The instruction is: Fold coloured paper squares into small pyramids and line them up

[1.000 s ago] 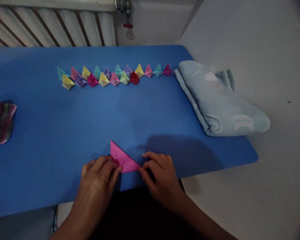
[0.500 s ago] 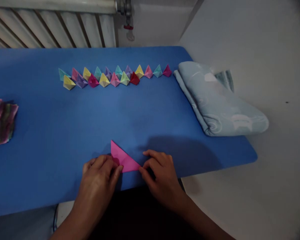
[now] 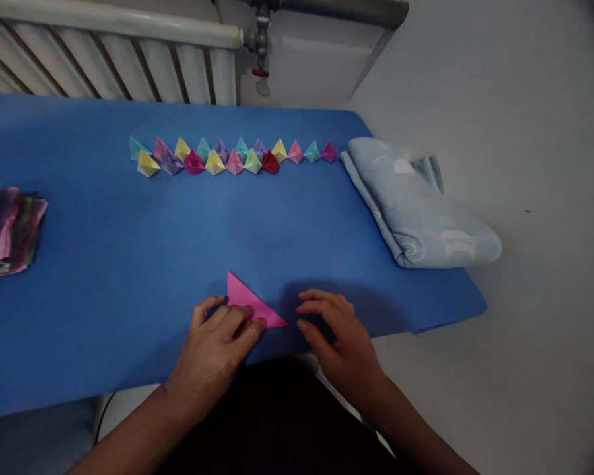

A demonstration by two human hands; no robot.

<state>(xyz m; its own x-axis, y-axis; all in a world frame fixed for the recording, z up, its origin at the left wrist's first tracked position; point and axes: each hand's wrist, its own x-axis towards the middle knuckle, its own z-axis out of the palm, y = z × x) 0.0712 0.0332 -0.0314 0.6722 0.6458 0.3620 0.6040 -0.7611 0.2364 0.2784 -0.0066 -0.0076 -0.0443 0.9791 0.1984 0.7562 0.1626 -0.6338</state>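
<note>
Pink paper triangle (image 3: 238, 290) lies flat by the near edge of the blue table (image 3: 277, 224), and on its left the left hand (image 3: 210, 353) is right on it, the nearer of the two, bent fingers pinning it. Its long edge slants from far left to near right, tip toward the right hand (image 3: 350, 346), just beside it, fingers parted, holding nothing.

A folded, patterned blanket (image 3: 416, 211) lies on the right of the blue desk (image 3: 153, 231), beyond which stands a pale radiator (image 3: 129, 24).
</note>
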